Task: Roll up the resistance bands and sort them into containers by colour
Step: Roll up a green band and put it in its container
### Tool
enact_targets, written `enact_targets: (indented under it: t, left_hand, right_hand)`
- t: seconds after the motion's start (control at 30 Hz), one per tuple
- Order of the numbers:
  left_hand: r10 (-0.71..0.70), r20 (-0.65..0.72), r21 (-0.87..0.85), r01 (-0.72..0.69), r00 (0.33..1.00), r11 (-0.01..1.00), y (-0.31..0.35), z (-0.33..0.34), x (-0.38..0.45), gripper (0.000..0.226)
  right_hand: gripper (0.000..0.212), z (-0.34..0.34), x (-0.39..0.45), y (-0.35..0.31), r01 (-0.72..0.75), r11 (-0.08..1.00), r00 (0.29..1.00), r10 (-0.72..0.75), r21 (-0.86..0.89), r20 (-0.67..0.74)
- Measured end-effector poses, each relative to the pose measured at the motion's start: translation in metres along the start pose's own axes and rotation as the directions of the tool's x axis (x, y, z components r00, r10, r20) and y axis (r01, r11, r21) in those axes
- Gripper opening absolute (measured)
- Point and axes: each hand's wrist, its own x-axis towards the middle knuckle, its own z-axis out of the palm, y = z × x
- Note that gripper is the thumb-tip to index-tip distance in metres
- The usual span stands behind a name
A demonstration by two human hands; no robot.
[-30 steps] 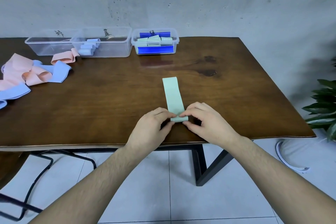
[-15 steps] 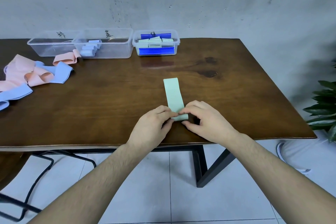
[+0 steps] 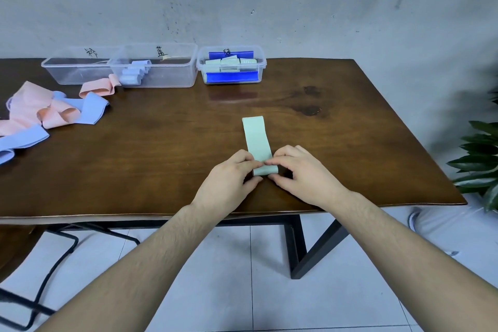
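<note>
A: Pale mint-green flat resistance band [image 3: 256, 137] laid lengthwise on dark brown wooden table [image 3: 167, 148], far end pointing toward the containers. Near end turned over into a small roll, right by the front edge of the table.

B: Hands?

A: Left hand [image 3: 229, 183] and right hand [image 3: 301, 174] both at the rolled end. Fingers of each curled and closed on the roll, index tips meeting on top of the band, thumbs tucked at the near side.

B: Containers?

A: Three clear plastic tubs in a row along the back edge, each with a handwritten mark, not legible. Rightmost small tub [image 3: 231, 67]: rolled mint-green bands inside, blue strips behind and in front of them. Middle tub [image 3: 172, 73]: light blue rolled bands at its left end. Leftmost tub [image 3: 70, 70]: looks bare inside.

B: Unsorted stock?

A: Loose heap of salmon-pink bands [image 3: 35, 108] and light blue bands [image 3: 89, 108] at the left side of the table, overlapping, well apart from the hands. One folded pink band [image 3: 98, 86] just in front of the left and middle tubs.

B: Surroundings?

A: Grey wall behind, white tiled floor below, dark green leafy plant [image 3: 479, 167] at the right edge.
</note>
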Motion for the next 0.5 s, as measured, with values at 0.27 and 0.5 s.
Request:
enact_targets:
  t: [0.27, 0.5]
  left_hand:
    - [0.042, -0.115, -0.064, -0.049, 0.993, 0.997, 0.000, 0.004, -0.009, 0.022]
    - [0.115, -0.172, -0.094, -0.132, 0.978, 0.987, 0.001, 0.007, -0.026, 0.017]
  right_hand:
    - [0.031, 0.001, -0.012, -0.002, 0.024, 1.000, 0.999, -0.024, -0.002, -0.035]
    - [0.027, 0.006, -0.032, -0.009, 0.018, 0.997, 0.995, -0.011, 0.074, -0.095]
